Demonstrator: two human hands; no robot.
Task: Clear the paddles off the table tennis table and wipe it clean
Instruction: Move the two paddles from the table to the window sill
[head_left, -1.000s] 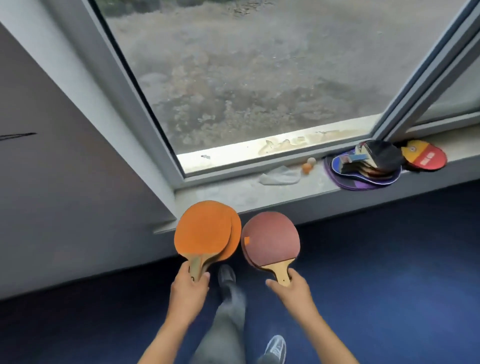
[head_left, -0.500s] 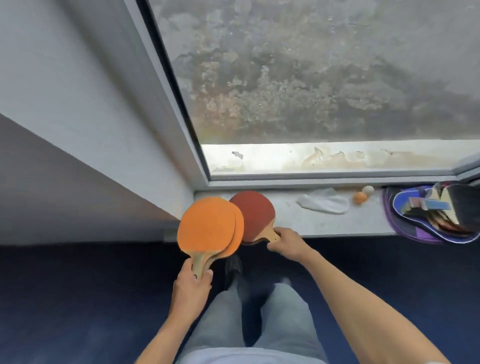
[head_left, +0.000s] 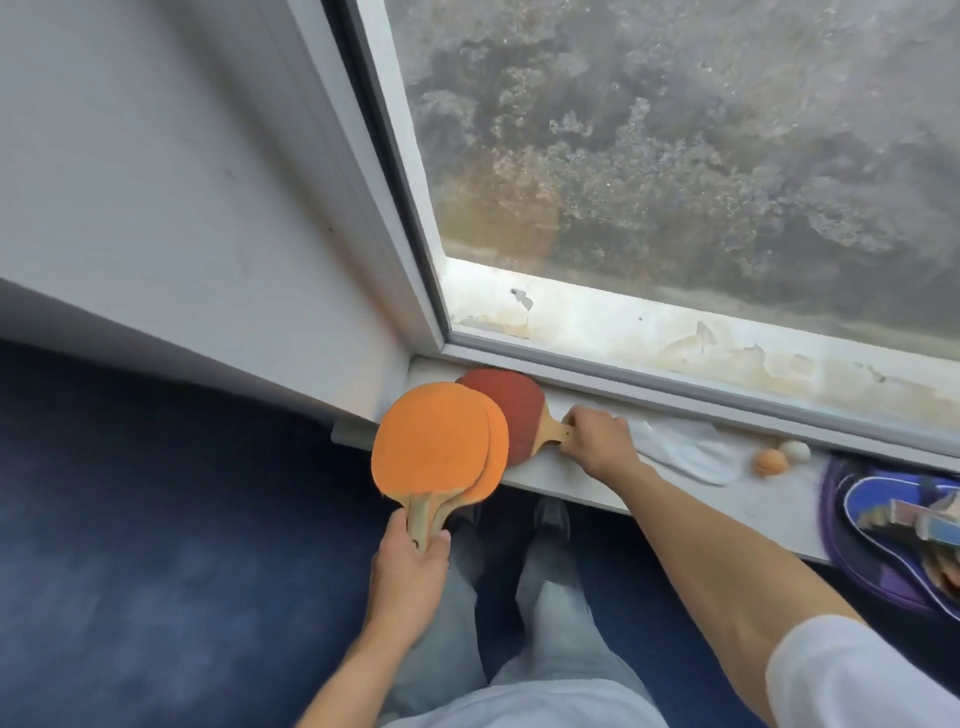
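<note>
Red paddle (head_left: 511, 415) is gripped by right hand (head_left: 597, 441) at the handle, blade lying leftward on sill (head_left: 550, 478); orange paddles (head_left: 439, 441) are clutched by left hand (head_left: 410, 577).

The sill (head_left: 571, 483) runs below the window (head_left: 675, 156), with the wall (head_left: 156, 208) at its left end. A single paddle (head_left: 514, 410) lies in the sill's left corner, its handle pointing right into the right hand (head_left: 597, 441). In front of it, the left hand (head_left: 410, 571) holds a paddle pair (head_left: 431, 441) that overlaps its left part. Rightward along the sill lie a cloth (head_left: 691, 452), two balls (head_left: 770, 461) side by side, and a case (head_left: 852, 545).
</note>
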